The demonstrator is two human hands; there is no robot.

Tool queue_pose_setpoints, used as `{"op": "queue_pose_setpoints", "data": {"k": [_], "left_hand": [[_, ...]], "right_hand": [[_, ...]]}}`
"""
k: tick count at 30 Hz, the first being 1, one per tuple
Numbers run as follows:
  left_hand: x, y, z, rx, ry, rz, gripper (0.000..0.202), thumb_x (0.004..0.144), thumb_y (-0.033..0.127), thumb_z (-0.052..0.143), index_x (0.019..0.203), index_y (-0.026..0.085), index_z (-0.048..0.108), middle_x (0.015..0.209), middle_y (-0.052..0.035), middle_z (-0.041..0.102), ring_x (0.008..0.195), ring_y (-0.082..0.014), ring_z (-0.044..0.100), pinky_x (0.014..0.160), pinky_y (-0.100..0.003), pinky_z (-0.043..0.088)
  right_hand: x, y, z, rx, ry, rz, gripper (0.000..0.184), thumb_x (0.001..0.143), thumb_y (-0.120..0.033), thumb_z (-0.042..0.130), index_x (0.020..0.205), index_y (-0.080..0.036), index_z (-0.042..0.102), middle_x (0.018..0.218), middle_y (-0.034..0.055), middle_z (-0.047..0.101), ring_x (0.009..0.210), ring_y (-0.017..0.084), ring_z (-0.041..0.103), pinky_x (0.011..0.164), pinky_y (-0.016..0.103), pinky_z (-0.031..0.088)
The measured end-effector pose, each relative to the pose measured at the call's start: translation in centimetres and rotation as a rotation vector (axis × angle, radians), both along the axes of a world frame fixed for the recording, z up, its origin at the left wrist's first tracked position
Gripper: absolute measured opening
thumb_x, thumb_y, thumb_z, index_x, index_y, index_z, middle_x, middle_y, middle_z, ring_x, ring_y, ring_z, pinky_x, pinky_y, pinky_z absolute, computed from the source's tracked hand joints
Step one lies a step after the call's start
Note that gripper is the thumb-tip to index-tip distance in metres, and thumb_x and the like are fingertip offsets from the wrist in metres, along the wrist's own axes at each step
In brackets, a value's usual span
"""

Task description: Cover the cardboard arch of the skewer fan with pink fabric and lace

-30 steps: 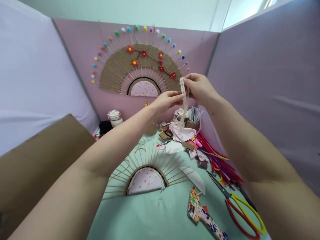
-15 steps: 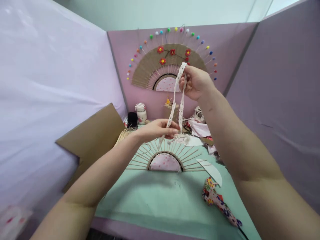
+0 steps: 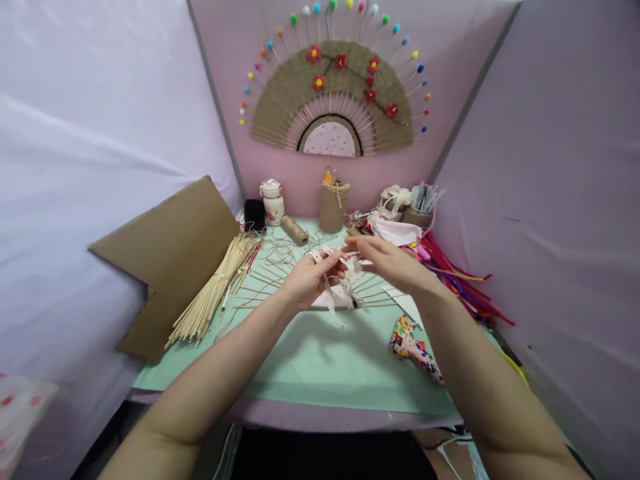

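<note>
My left hand (image 3: 311, 280) and my right hand (image 3: 387, 261) meet over the middle of the green table (image 3: 320, 363), both pinched on a strip of white lace ribbon (image 3: 334, 288). The lace runs between the fingers and a loose tail hangs down below my left hand. Beneath the hands lies an unfinished fan of thin sticks (image 3: 273, 277) around a pink spotted half-circle, mostly covered by my hands.
A finished burlap fan (image 3: 333, 97) with red flowers and coloured pom-poms hangs on the pink back wall. Left: a bundle of sticks (image 3: 213, 293) and brown cardboard (image 3: 167, 250). Back: twine spool (image 3: 295, 231), jar (image 3: 273, 200), wrapped cup (image 3: 334, 203). Right: pipe cleaners (image 3: 457, 273), floral glue gun (image 3: 415, 347).
Both hands came down from in front of the wall fan to just above the table and closed together, gathering the lace that had hung long between them. The view tilted down.
</note>
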State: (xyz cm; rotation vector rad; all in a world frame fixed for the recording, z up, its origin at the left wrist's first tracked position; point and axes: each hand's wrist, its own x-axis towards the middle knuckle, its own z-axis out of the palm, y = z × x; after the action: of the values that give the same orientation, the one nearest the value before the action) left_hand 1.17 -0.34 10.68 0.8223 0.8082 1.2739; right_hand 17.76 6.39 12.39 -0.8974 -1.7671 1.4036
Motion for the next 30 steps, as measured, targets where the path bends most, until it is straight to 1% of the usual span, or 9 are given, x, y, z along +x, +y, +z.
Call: {"op": "queue_pose_setpoints", "data": {"k": [2,6,9,13,17,20,23,26,30], "left_hand": [[0.0,-0.3,-0.6,0.025,0.041,0.081,0.035,0.066,0.039,0.084,0.078,0.012,0.066,0.066,-0.0010,0.065,0.056,-0.0066,0.058,0.052,-0.016,0.042],[0.6,-1.4,-2.4,-0.013,0.028,0.249,0.033,0.067,0.036,0.083,0.076,0.011,0.064,0.065,-0.0020,0.067,0.054,-0.0067,0.058,0.053,-0.017,0.044],[0.8,-2.4,-3.3,-0.040,-0.015,0.328,0.033,0.065,0.035,0.084,0.076,0.011,0.063,0.063,-0.0008,0.066,0.053,-0.0062,0.057,0.052,-0.017,0.043],[1.0,-3.3,-4.0,-0.050,-0.052,0.371,0.036,0.062,0.036,0.086,0.074,0.012,0.061,0.063,-0.0005,0.066,0.053,-0.0055,0.057,0.051,-0.016,0.042],[1.2,-4.2,-4.7,-0.044,-0.077,0.396,0.039,0.059,0.038,0.087,0.077,0.012,0.062,0.066,-0.0009,0.067,0.056,-0.0060,0.058,0.052,-0.016,0.043],[1.3,-5.2,-5.4,-0.019,-0.095,0.391,0.041,0.060,0.040,0.087,0.081,0.012,0.065,0.069,-0.0003,0.066,0.058,-0.0057,0.059,0.053,-0.016,0.044],[0.8,-6.1,-5.7,-0.019,-0.102,0.385,0.039,0.062,0.039,0.086,0.082,0.013,0.065,0.069,0.0013,0.065,0.061,-0.0061,0.061,0.055,-0.015,0.046],[-0.2,-6.7,-5.7,-0.029,-0.125,0.412,0.034,0.066,0.034,0.085,0.082,0.013,0.064,0.070,0.0012,0.065,0.065,-0.0074,0.064,0.058,-0.015,0.049],[-1.5,-7.0,-5.3,-0.064,-0.154,0.432,0.026,0.074,0.028,0.080,0.084,0.013,0.063,0.075,-0.0014,0.068,0.069,-0.0104,0.068,0.067,-0.021,0.056]], "right_hand": [[0.8,-2.5,-1.3,0.008,0.039,0.024,0.026,0.077,-0.043,0.070,0.091,-0.021,0.069,0.090,0.0032,0.070,0.080,0.016,0.063,0.069,0.028,0.052],[1.1,-5.6,-3.6,0.112,0.125,-0.248,0.022,0.075,-0.038,0.072,0.070,-0.019,0.064,0.058,-0.0032,0.059,0.056,0.010,0.052,0.058,0.025,0.043],[1.5,-6.5,-4.6,0.071,0.227,-0.350,0.021,0.073,-0.038,0.074,0.072,-0.019,0.066,0.059,-0.0031,0.059,0.055,0.010,0.051,0.057,0.025,0.044],[1.9,-7.0,-5.1,-0.131,0.487,-0.410,0.028,0.065,-0.040,0.083,0.075,-0.020,0.066,0.067,-0.0036,0.059,0.061,0.009,0.053,0.056,0.022,0.046],[1.8,-8.0,-5.1,-0.326,0.702,-0.344,0.037,0.055,-0.038,0.089,0.074,-0.021,0.062,0.072,-0.0047,0.058,0.066,0.008,0.054,0.054,0.018,0.045],[1.7,-9.3,-5.1,-0.405,0.710,-0.165,0.037,0.062,-0.041,0.086,0.075,-0.022,0.057,0.074,-0.0040,0.060,0.058,0.007,0.049,0.046,0.017,0.037],[1.9,-10.5,-5.3,-0.396,0.645,-0.040,0.035,0.070,-0.050,0.078,0.076,-0.023,0.056,0.064,-0.0042,0.054,0.049,0.007,0.038,0.042,0.019,0.028],[2.3,-11.0,-5.7,-0.348,0.570,-0.054,0.036,0.074,-0.057,0.071,0.078,-0.024,0.056,0.061,-0.0039,0.049,0.050,0.009,0.034,0.044,0.022,0.027],[2.6,-11.2,-6.5,-0.332,0.480,-0.120,0.033,0.076,-0.056,0.067,0.084,-0.026,0.054,0.071,-0.0027,0.051,0.051,0.011,0.037,0.046,0.025,0.031]]}}
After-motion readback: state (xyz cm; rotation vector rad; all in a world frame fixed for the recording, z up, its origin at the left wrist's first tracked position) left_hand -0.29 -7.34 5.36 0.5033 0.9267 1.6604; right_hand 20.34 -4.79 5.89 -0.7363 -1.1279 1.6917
